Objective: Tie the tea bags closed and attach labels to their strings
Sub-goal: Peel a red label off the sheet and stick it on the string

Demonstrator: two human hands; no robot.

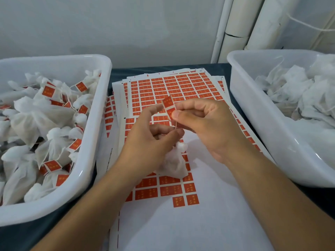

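A small white tea bag (174, 164) hangs by its string below my hands, its bottom resting on the label sheets. My right hand (204, 124) pinches an orange label (169, 106) between thumb and forefinger, and the label is half folded. My left hand (150, 136) pinches the string just under the label, with its forefinger touching the label's left edge. The thin string runs from the label down to the tied neck of the bag.
Sheets of orange labels (163, 87) cover the dark table between two white tubs. The left tub (94, 142) holds several tied, labelled tea bags. The right tub (253, 115) holds several bags without labels. White pipes (233, 29) stand at the back right.
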